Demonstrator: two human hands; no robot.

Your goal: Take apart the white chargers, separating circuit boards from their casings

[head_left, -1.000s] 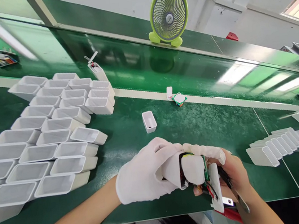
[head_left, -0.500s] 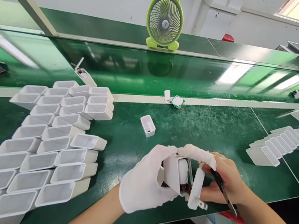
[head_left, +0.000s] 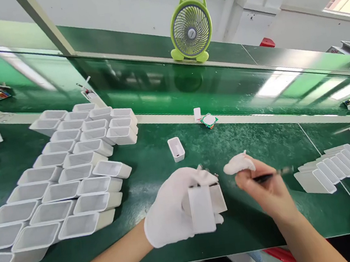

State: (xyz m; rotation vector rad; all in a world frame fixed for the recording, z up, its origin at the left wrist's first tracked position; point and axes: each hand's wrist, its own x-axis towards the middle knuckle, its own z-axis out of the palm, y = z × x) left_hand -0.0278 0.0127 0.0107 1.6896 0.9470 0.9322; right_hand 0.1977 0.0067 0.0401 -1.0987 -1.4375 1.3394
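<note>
My left hand (head_left: 172, 210), in a white glove, is closed around a white plastic casing (head_left: 202, 212). A flat white face of the casing points up at me, and a second pale section (head_left: 218, 198) shows beside it at the right. What is inside is hidden. My right hand (head_left: 267, 190) is off to the right, apart from the casing. It is bare except for white covering on a finger, and it grips dark tweezers (head_left: 265, 177), whose silvery end is smeared by motion. Beyond my hands stands a small white box (head_left: 176, 149).
Rows of open white casings (head_left: 82, 187) fill the left of the green bench. More white casings (head_left: 329, 167) lean in a line at the right. A green circuit board (head_left: 209, 120) lies by the back strip, and a green fan (head_left: 191, 31) stands on the shelf.
My right hand has drawn away from the casing to the right, with the tweezers swung round. The casing has turned in my left hand, so its open side with the parts and plug no longer shows.
</note>
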